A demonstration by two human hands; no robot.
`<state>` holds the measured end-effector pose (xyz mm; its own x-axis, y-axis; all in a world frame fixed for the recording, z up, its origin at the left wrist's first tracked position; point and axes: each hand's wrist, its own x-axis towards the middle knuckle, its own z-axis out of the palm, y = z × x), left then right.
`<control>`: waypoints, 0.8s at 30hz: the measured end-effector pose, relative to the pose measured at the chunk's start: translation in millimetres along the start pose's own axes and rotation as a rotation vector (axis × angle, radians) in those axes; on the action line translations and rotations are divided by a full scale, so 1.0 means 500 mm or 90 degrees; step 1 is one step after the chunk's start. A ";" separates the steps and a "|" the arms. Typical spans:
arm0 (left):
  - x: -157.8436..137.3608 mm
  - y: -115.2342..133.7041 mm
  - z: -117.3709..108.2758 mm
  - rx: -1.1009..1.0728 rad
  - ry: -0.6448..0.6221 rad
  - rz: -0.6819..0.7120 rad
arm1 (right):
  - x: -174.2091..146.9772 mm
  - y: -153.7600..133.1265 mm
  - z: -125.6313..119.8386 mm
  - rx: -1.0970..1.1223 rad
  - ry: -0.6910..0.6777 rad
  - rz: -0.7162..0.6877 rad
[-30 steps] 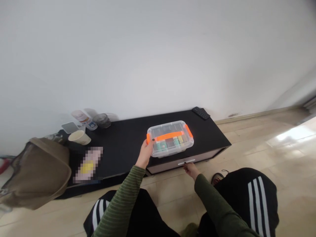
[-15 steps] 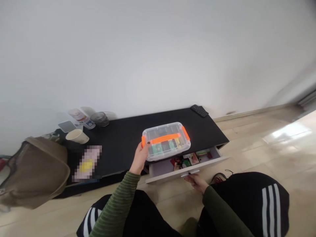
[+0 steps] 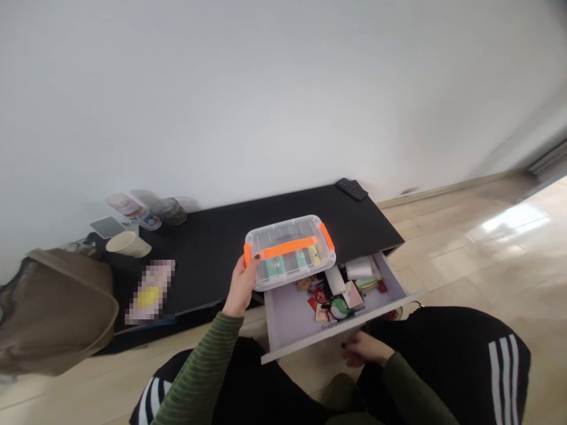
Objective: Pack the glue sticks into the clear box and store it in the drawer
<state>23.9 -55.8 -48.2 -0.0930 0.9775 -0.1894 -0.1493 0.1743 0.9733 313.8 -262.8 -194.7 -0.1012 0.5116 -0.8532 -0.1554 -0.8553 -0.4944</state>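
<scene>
Head | left grip point(image 3: 241, 286) clamped on box point(image 3: 290, 254) at one end, behind open drawer point(image 3: 286, 321), likely steadying it | right grip point(image 3: 365, 348) by drawer front, cannot tell whether closed

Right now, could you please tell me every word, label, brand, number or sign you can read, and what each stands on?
No text is readable.
Canister by the wall: label too blurred.
Pink-and-yellow item: pixelated.
Packets inside the clear box: any print too small.
Round green item in the open drawer: markings too blurred.
</scene>
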 end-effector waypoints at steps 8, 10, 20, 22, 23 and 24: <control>-0.041 -0.012 -0.002 0.069 -0.048 0.000 | -0.151 -0.168 0.015 -0.081 0.014 -0.451; -0.066 -0.019 0.002 0.107 -0.077 0.001 | -0.147 -0.199 0.026 -0.007 0.138 -0.532; -0.222 -0.109 0.018 0.197 -0.090 0.064 | -0.141 -0.198 0.033 -0.098 0.172 -0.544; -0.247 -0.135 0.017 0.192 -0.093 0.069 | -0.141 -0.194 0.020 -0.117 0.162 -0.542; -0.259 -0.149 0.015 0.191 -0.095 0.065 | -0.140 -0.192 0.013 -0.127 0.158 -0.542; -0.270 -0.164 0.013 0.192 -0.097 0.058 | -0.138 -0.189 0.007 -0.136 0.155 -0.541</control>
<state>55.1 -201.3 -101.5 0.0587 0.9931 -0.1012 0.1518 0.0913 0.9842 332.0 -217.0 -88.4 0.1785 0.9659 -0.1874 0.1046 -0.2080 -0.9725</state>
